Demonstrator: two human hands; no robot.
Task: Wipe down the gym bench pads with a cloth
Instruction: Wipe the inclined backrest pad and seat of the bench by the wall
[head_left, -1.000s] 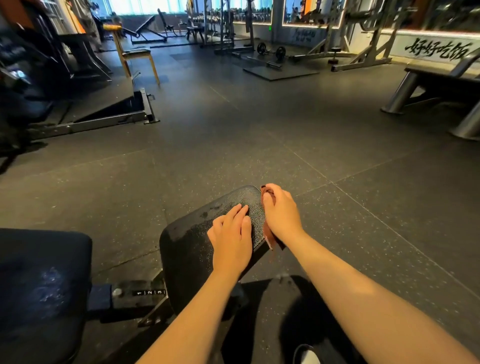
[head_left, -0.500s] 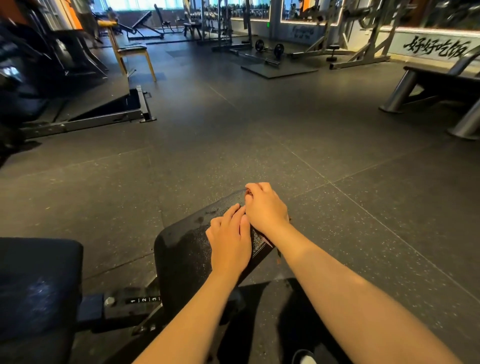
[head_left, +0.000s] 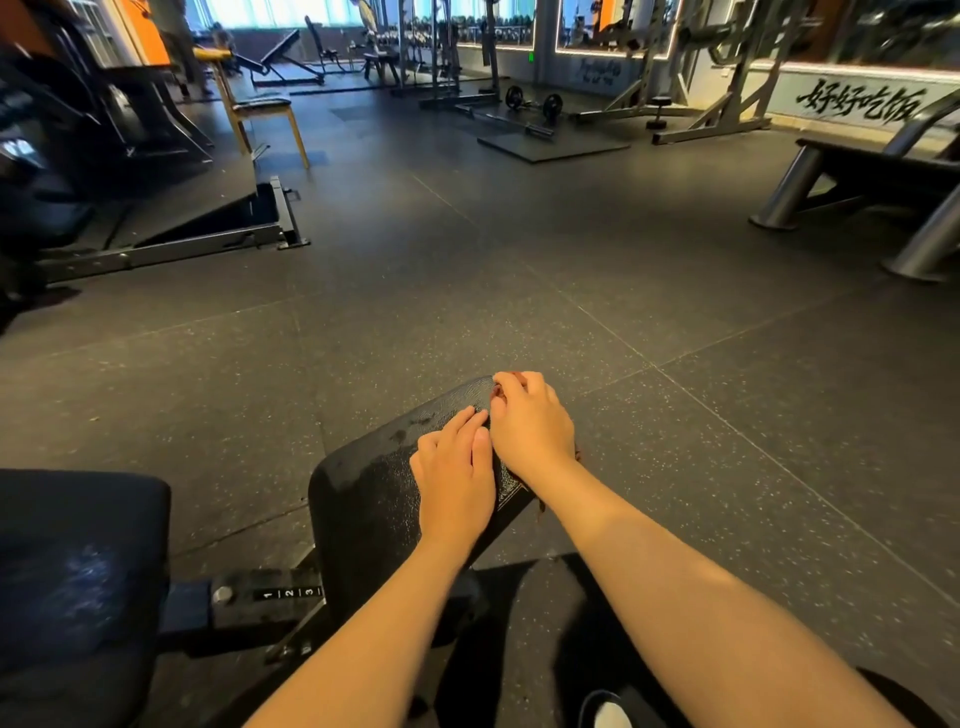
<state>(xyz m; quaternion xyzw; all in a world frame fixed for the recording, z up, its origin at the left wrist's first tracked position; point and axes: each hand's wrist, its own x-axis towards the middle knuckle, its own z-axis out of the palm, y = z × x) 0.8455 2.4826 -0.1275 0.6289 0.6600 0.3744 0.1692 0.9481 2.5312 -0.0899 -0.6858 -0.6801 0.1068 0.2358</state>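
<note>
A black padded seat (head_left: 78, 561) is sitting at the near left. Right of it, the left hand (head_left: 454, 483) is lying flat on the black textured bench pad (head_left: 374, 493), fingers straight, holding nothing. Beside it, the right hand (head_left: 530, 423) is curling its fingers over a mostly hidden reddish-brown cloth (head_left: 539, 512) at the pad's far right edge. A wooden chair (head_left: 260, 111) is standing far left.

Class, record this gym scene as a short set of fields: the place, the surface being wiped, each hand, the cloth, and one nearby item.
place: gym, dark rubber floor
surface: black textured bench pad
left hand: flat on the pad, fingers straight
right hand: fingers curled over the cloth at the pad's far edge
cloth: reddish brown, mostly hidden under that hand
nearby: wooden chair, far left
</note>
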